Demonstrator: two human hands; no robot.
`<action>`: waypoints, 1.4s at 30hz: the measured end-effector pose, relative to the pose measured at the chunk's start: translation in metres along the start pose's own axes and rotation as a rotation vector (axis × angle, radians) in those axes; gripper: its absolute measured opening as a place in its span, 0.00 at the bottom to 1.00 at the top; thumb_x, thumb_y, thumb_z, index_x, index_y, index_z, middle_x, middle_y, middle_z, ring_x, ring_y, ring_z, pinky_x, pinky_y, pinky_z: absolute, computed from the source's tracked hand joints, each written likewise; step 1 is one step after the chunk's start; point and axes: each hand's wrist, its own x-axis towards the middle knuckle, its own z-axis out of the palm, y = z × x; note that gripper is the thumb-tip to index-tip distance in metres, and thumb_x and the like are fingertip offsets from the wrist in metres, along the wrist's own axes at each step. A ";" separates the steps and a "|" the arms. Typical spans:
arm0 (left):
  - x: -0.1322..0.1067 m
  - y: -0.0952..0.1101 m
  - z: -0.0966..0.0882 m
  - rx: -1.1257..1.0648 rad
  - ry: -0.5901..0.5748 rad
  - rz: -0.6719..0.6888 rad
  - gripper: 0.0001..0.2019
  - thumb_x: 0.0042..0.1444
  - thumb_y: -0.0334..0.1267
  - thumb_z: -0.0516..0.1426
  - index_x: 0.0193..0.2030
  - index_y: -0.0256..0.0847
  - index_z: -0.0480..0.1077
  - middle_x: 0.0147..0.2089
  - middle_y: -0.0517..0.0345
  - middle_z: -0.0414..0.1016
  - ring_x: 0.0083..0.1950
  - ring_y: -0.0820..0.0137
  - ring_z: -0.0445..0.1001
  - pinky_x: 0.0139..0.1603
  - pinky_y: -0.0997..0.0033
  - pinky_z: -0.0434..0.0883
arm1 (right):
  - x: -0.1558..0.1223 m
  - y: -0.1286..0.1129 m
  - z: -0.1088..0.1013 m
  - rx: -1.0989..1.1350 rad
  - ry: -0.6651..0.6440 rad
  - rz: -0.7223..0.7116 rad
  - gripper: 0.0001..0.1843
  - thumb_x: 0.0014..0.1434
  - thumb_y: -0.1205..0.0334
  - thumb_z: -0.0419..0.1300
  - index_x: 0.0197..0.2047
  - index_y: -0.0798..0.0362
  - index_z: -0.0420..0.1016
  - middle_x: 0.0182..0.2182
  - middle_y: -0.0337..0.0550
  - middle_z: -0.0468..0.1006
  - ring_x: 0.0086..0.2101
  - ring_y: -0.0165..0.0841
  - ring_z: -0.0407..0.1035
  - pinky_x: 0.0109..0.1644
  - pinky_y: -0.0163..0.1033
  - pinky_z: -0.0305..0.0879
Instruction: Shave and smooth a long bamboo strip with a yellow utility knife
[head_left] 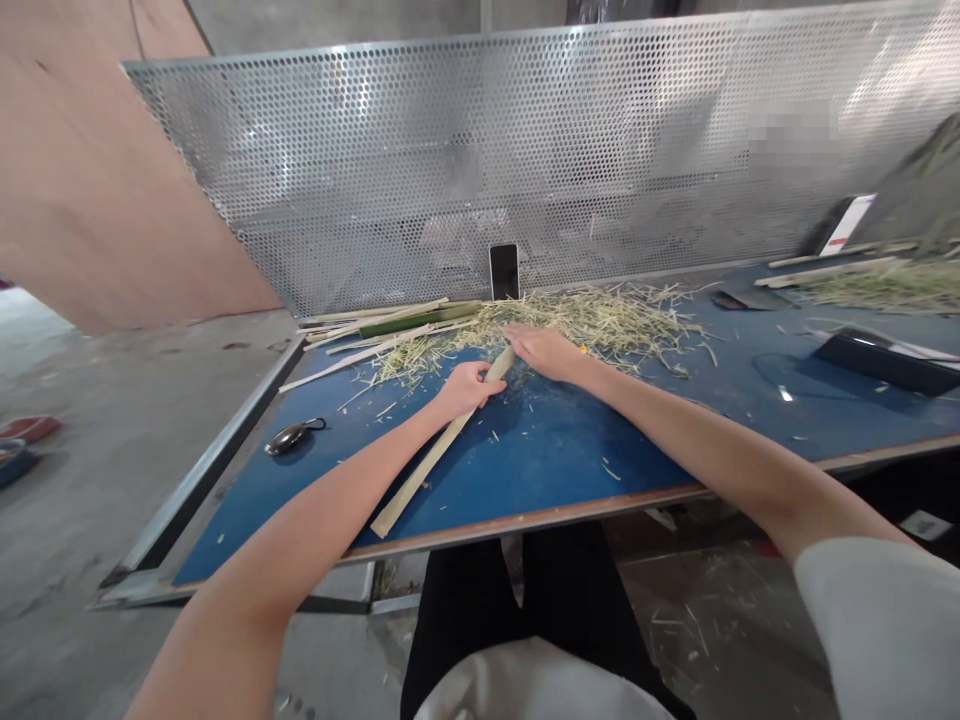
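Note:
My left hand (465, 388) is closed around a long pale bamboo strip (427, 463) that lies slanted across the blue table (540, 450), its near end by the front edge. My right hand (546, 350) rests on the strip's far end, fingers curled, with a small yellow thing showing at its side; what it holds is hidden. Just behind both hands lies a heap of thin bamboo shavings (600, 318).
Several split bamboo strips (390, 325) lie at the back left. A phone (504, 271) leans on the perforated metal screen (525, 150). A small black object with a cord (289, 437) sits at the left. A dark flat case (885, 360) and more shavings (892, 287) are at the right.

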 end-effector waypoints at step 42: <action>0.001 -0.004 0.001 -0.004 0.031 0.017 0.08 0.61 0.41 0.62 0.35 0.41 0.71 0.15 0.67 0.68 0.16 0.74 0.65 0.23 0.75 0.61 | -0.007 -0.022 -0.001 0.047 -0.064 -0.117 0.33 0.80 0.46 0.41 0.77 0.49 0.69 0.74 0.44 0.68 0.75 0.43 0.59 0.80 0.57 0.56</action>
